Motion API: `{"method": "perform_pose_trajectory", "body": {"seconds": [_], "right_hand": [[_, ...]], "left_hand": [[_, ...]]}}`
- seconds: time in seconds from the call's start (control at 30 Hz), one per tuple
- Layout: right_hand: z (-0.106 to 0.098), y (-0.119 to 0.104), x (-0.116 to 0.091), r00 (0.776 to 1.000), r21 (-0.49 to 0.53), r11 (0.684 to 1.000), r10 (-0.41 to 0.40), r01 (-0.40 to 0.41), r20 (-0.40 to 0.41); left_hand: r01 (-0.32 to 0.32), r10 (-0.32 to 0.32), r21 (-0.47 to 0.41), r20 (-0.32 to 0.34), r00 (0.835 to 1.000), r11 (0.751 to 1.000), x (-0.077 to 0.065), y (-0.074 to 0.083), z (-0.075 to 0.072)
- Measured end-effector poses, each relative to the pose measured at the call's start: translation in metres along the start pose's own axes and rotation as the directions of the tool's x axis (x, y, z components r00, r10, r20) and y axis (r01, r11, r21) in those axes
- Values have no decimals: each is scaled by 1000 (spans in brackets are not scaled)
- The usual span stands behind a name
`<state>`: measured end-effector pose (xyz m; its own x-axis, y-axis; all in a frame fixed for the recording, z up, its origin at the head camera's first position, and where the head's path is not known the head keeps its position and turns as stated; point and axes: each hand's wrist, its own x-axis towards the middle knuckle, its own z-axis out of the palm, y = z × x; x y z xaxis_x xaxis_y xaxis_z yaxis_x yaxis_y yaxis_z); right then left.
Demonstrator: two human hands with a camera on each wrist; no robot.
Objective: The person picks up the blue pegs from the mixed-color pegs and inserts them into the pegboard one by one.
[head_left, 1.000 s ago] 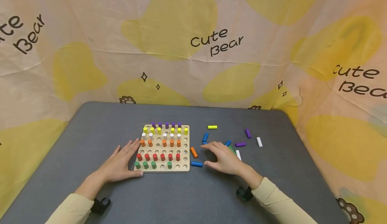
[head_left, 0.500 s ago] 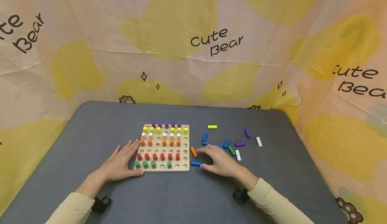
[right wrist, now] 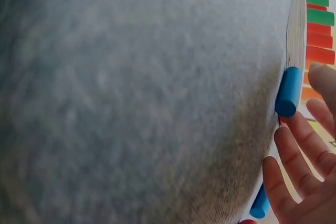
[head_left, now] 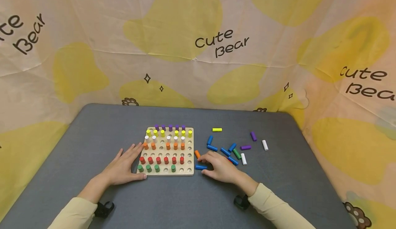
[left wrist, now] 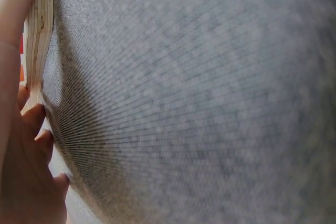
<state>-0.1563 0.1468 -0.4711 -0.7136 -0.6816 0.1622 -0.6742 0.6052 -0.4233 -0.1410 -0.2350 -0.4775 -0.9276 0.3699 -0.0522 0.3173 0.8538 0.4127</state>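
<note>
A square wooden pegboard [head_left: 167, 153] lies on the table, with rows of purple, yellow, white, orange, red and green pegs standing in its holes. My left hand [head_left: 123, 168] lies along the board's left side, fingers extended and thumb at the near left corner. To the right of the board, my right hand [head_left: 221, 167] is spread over a loose blue peg [head_left: 200, 167], its index fingertip beside an orange peg [head_left: 197, 154]. In the right wrist view the thumb and fingers are apart, close to the blue peg [right wrist: 289, 93], and hold nothing.
Loose pegs are scattered right of the board: a yellow peg [head_left: 217, 130], a green peg [head_left: 237, 153], several blue ones, two purple and two white. A patterned cloth [head_left: 185, 50] hangs behind the grey table [head_left: 154, 201].
My right hand has moved left and slightly nearer, toward the board, uncovering blue and green pegs behind it. My left hand stays at the board's side.
</note>
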Motion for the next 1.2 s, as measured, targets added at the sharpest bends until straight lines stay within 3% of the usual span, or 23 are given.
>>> {"method": "perform_pose_trajectory", "body": {"seconds": [0.37,0.57,1.2], "right_hand": [[6,-2,5,999,0,1000,27,-27,-28],[9,-3,9,999,-10,1000,1,-2,-46],[3,-8,12,999,1,999,36,-36,35]], "left_hand": [[7,-7,-32,1,1000,999,0,-1,2],[8,-8,-35,-5,1000,999,0,-3,4],[3,-3,-40,-16,1000,999,-1,-4,6]]}}
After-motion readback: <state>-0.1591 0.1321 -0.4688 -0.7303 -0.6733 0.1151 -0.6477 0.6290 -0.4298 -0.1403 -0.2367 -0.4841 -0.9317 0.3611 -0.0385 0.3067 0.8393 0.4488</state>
